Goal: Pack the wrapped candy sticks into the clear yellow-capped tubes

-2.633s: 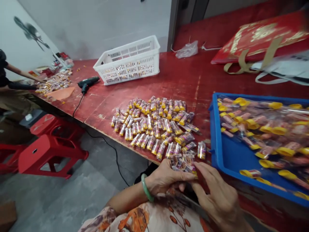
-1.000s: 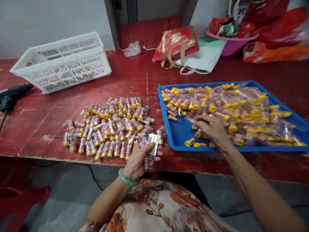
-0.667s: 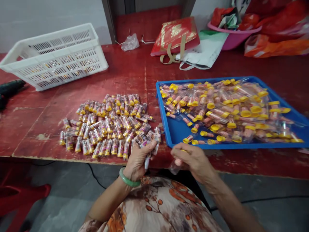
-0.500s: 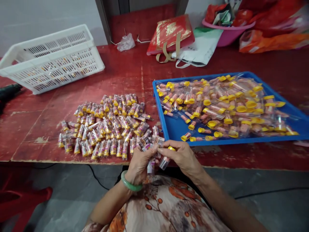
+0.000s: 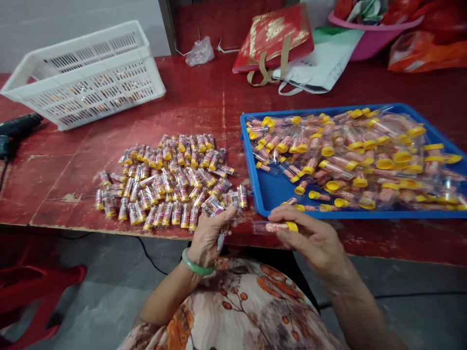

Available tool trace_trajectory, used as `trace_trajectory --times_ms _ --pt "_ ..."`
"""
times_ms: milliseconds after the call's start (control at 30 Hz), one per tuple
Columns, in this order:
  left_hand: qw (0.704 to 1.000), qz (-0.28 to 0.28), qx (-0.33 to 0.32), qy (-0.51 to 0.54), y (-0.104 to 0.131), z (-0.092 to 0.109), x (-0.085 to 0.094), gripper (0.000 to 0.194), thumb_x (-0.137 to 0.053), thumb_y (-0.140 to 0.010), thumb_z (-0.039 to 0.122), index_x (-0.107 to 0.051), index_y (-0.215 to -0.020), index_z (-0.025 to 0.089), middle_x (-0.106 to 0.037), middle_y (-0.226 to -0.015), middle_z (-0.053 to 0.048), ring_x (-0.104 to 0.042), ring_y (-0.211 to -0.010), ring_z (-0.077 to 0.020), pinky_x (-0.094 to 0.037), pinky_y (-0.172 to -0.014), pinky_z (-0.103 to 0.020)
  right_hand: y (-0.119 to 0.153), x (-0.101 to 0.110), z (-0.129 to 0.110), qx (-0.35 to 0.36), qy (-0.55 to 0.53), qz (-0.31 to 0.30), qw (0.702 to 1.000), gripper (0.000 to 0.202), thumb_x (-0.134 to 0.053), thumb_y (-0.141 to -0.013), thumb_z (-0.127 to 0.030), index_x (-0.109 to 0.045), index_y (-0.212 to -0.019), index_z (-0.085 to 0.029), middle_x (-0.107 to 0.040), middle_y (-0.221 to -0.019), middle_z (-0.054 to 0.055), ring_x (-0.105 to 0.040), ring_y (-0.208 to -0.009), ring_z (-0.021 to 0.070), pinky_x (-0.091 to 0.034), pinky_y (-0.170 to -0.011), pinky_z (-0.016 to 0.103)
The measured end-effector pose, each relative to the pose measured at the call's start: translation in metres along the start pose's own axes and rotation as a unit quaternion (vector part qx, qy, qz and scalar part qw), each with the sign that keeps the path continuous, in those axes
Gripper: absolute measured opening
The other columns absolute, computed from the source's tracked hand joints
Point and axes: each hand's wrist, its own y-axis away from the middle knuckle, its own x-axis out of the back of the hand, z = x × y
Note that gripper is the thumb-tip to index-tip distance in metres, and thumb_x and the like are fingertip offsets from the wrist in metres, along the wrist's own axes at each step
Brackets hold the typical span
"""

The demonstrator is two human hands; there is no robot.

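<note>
Near the table's front edge, my right hand (image 5: 310, 238) pinches a clear tube (image 5: 273, 227) with a yellow cap and small pinkish pieces inside. The tube lies almost level, its cap toward my palm. My left hand (image 5: 209, 231), with a green bangle at the wrist, is closed on a bunch of printed clear plastic sleeves (image 5: 215, 206). Left of them stand and lie many labelled tubes (image 5: 168, 187) with yellow ends. To the right, a blue tray (image 5: 260, 197) holds a heap of unlabelled yellow-capped tubes (image 5: 339, 165).
A white slatted crate (image 5: 98, 82) stands at the back left, beside a black hand tool (image 5: 20, 125). At the back lie a crumpled clear bag (image 5: 200, 51), a red gift bag (image 5: 272, 39) and a white bag (image 5: 317, 65). A pink basin (image 5: 375, 39) sits behind the tray.
My hands have moved apart. The right one has gone right with a yellow-capped tube, now turned nearly level; the left still grips the sleeves. The whole view has shifted slightly.
</note>
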Motion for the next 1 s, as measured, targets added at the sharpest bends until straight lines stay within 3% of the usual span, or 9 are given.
trace_trajectory --times_ms 167,300,533,767,1000 --pt "0.997 -0.016 0.059 0.047 0.002 -0.002 -0.006 0.027 -0.084 -0.064 0.028 -0.065 -0.072 0.009 -0.062 -0.053 -0.002 -0.053 -0.041 -0.0072 -0.042 -0.038 -0.015 0.023 -0.021 0.001 0.109 0.05 0.078 0.99 0.022 -0.062 -0.082 -0.015 -0.065 -0.102 -0.024 -0.065 -0.094 0.005 -0.064 -0.087 0.0186 -0.053 -0.075 0.03" --pt "0.996 -0.03 0.056 0.069 0.004 -0.002 -0.009 0.022 -0.081 -0.068 0.022 -0.064 -0.076 0.01 -0.063 -0.058 -0.001 -0.058 -0.045 -0.0081 -0.044 -0.039 -0.015 0.024 -0.031 0.0 0.164 0.089 0.117 0.975 0.033 -0.062 -0.08 -0.008 -0.064 -0.109 -0.024 -0.064 -0.095 0.006 -0.064 -0.084 0.0187 -0.053 -0.07 0.031" --pt "0.996 0.014 0.067 0.063 0.005 -0.004 -0.01 0.019 -0.08 -0.066 0.017 -0.066 -0.076 0.01 -0.064 -0.061 -0.001 -0.057 -0.044 -0.0075 -0.044 -0.038 -0.015 0.027 -0.027 -0.004 0.148 0.072 0.138 0.977 0.03 -0.062 -0.08 -0.008 -0.065 -0.104 -0.025 -0.063 -0.091 0.005 -0.063 -0.08 0.0189 -0.053 -0.066 0.032" --pt "0.996 -0.019 0.019 0.081 0.011 -0.012 -0.012 0.029 -0.087 -0.059 0.025 -0.066 -0.071 0.01 -0.065 -0.06 -0.002 -0.058 -0.048 -0.0091 -0.048 -0.044 -0.017 0.036 -0.031 -0.003 0.174 0.099 0.153 0.968 0.034 -0.062 -0.08 -0.008 -0.064 -0.108 -0.026 -0.064 -0.094 0.006 -0.064 -0.081 0.019 -0.055 -0.066 0.033" --pt "0.992 0.019 0.07 0.107 0.015 -0.009 -0.018 0.024 -0.084 -0.064 0.022 -0.066 -0.074 0.009 -0.064 -0.06 -0.001 -0.056 -0.044 -0.0079 -0.043 -0.036 -0.016 0.038 -0.036 0.004 0.221 0.188 0.169 0.942 0.041 -0.065 -0.08 -0.01 -0.06 -0.115 -0.029 -0.066 -0.096 0.005 -0.066 -0.081 0.019 -0.057 -0.066 0.032"
